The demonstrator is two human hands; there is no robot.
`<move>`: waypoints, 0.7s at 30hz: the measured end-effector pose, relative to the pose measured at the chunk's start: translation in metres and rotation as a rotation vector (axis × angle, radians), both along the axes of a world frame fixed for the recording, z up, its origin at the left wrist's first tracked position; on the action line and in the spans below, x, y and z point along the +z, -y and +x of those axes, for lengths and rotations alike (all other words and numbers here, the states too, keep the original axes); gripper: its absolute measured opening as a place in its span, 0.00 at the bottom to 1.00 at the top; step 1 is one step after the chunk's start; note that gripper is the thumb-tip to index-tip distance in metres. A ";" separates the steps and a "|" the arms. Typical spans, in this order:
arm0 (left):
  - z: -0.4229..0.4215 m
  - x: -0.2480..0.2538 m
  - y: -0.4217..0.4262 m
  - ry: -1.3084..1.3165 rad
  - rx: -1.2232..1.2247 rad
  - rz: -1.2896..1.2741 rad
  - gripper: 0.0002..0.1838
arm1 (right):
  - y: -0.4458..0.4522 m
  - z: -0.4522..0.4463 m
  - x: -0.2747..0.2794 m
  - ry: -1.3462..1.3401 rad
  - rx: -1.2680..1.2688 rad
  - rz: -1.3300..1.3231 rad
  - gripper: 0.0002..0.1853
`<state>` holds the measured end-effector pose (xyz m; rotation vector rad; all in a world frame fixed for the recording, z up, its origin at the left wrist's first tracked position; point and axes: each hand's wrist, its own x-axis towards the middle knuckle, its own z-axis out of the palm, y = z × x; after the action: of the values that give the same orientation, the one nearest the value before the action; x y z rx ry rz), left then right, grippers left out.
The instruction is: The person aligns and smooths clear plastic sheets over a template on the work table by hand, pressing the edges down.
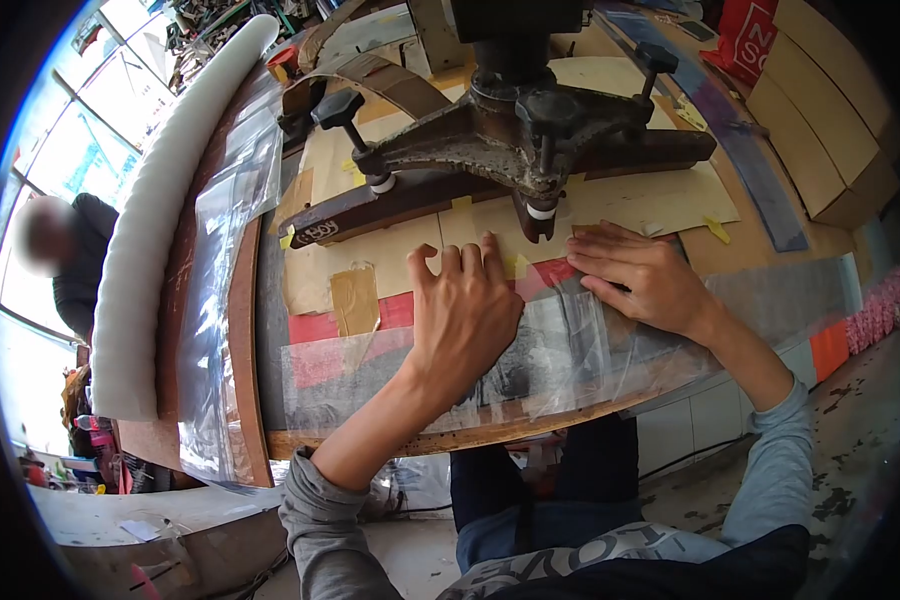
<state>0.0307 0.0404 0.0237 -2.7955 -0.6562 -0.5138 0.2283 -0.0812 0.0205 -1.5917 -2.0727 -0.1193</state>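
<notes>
My left hand [465, 315] lies palm down with its fingers spread, the fingertips at the near edge of a pale yellow card sheet [330, 180]. My right hand [645, 280] lies to its right with fingers stretched out together, touching the same edge area. Neither hand grips anything that I can see. Beneath the hands are a red strip [395, 308] and a clear plastic film [560, 355]. Just beyond my fingers a dark metal clamp frame [470, 150] with screw knobs stands over the sheet. Brown tape [355, 300] sticks to the sheet left of my left hand.
A long white foam roll [160, 230] and more plastic film [225, 260] lie along the left side. Cardboard boxes [820, 110] and a red bag [745, 40] are at the right. Another person [80, 260] is at far left. The table's wooden edge [450, 438] runs nearest me.
</notes>
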 end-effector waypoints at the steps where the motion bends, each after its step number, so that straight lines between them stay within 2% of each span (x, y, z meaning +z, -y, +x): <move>1: 0.000 0.000 0.000 0.002 -0.003 0.005 0.22 | 0.000 0.000 0.000 -0.002 -0.002 -0.001 0.15; 6: -0.008 0.005 0.007 0.043 -0.067 -0.022 0.22 | 0.000 0.000 -0.001 0.010 -0.008 0.008 0.14; 9: -0.023 0.019 0.026 -0.014 -0.151 -0.315 0.24 | 0.000 0.000 -0.002 -0.004 -0.017 0.001 0.14; 15: -0.027 0.009 0.031 -0.035 -0.153 -0.207 0.32 | -0.002 0.001 0.001 -0.070 -0.056 -0.058 0.14; 21: -0.024 0.005 0.030 -0.001 -0.138 -0.157 0.30 | -0.007 0.005 -0.002 -0.082 -0.051 -0.052 0.14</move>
<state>0.0066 0.0102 0.0289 -3.0037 -0.5269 -0.5071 0.2332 -0.0742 0.0187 -1.6529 -1.9891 -0.0178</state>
